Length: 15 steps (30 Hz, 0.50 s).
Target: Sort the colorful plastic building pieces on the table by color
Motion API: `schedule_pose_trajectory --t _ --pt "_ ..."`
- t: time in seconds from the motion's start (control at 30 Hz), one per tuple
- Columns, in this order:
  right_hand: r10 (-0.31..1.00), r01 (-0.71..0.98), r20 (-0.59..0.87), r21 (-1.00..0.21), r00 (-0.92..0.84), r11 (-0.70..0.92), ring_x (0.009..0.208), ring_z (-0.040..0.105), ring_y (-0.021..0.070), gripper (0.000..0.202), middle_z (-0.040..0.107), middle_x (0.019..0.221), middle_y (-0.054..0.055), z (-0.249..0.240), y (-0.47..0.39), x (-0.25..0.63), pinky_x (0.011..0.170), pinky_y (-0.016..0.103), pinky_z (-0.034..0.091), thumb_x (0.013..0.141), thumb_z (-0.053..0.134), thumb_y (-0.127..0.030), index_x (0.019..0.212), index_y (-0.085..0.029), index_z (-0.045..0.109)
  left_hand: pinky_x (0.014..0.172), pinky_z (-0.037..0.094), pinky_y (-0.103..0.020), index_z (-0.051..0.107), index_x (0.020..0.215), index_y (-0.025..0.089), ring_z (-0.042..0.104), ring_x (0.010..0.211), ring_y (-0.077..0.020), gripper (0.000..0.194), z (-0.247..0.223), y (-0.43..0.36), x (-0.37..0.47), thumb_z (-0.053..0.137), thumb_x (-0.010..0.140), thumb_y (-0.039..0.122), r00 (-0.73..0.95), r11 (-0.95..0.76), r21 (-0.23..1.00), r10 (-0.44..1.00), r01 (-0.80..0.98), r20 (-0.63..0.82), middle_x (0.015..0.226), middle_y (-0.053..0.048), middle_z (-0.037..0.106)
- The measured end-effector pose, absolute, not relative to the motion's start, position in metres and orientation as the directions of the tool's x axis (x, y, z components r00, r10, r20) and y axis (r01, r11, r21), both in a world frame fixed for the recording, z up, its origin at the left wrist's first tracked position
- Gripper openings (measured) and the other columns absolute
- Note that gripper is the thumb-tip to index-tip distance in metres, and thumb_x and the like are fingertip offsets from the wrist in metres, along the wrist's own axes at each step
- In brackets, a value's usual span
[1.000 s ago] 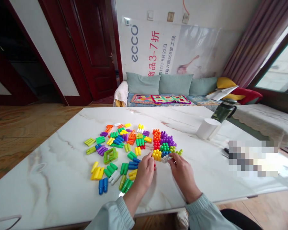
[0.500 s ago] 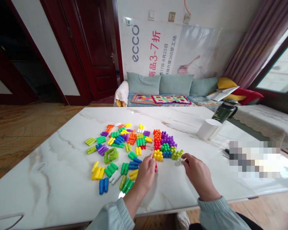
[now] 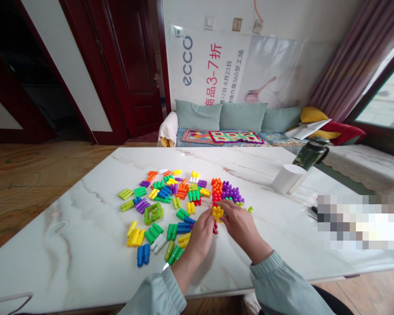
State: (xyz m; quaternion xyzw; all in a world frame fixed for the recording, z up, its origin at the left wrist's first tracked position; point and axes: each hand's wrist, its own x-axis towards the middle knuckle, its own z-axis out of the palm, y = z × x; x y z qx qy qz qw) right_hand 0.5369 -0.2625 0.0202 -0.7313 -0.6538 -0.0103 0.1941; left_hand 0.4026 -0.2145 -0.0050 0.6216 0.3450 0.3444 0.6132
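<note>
My left hand is closed at the near left of the upright blocks, with a red plastic block showing beside its fingertips. Bent over the standing group, my right hand has its thumb and fingers around the yellow peg-shaped blocks; their exact contact is partly hidden. Behind it stand orange blocks and purple blocks, with round tops upward. Only bits of the green and lime ones show past my fingers. The blue and clear blocks are covered by my right hand.
Several loose coloured blocks lie to the left, around a lime square frame. A white cylinder and a camouflage flask stand at the right on the marble table. A pixelated patch covers the table's right side.
My right hand has moved left from the clear block at the group's right end to the yellow blocks. My left hand stays in nearly the same place. The view has shifted slightly.
</note>
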Motion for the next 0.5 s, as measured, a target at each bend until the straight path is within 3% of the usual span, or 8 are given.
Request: schedule_pose_trajectory --t 0.13,0.3,0.5 --pt "0.972 0.972 0.182 -0.211 0.147 -0.107 0.102 0.066 0.0225 0.042 0.062 0.13 0.005 0.0229 -0.2524 0.5365 0.077 0.029 0.05 0.083 0.058 -0.01 0.123 -0.023 0.061 0.065 0.045 -0.026 0.062 0.108 0.013 0.054 0.068 -0.0155 0.034 -0.0084 -0.2136 0.4037 0.043 0.087 0.032 0.497 0.004 0.999 0.867 -0.035 0.013 0.088 -0.006 0.064" --pt "0.977 0.975 0.173 -0.201 0.128 -0.092 0.103 0.064 0.0206 0.037 0.063 0.125 0.005 0.0254 -0.253 0.5356 0.076 0.026 0.048 0.086 0.055 -0.012 0.121 -0.022 0.061 0.062 0.043 -0.025 0.064 0.11 0.013 0.051 0.062 -0.0142 0.035 -0.0116 -0.2116 0.4042 0.041 0.088 0.029 0.509 0.029 1.0 0.86 -0.012 -0.019 0.071 -0.002 0.058" --pt "0.98 0.98 0.14 -0.161 0.141 -0.118 0.099 0.064 0.0201 0.03 0.065 0.115 0.005 0.0236 -0.2518 0.5356 0.072 0.026 0.045 0.088 0.054 -0.017 0.116 -0.023 0.064 0.062 0.043 -0.024 0.064 0.111 0.013 0.052 0.061 -0.0142 0.037 -0.0133 -0.2093 0.4059 0.04 0.088 0.028 0.498 0.04 0.999 0.866 0.004 -0.037 0.069 -0.001 0.058"
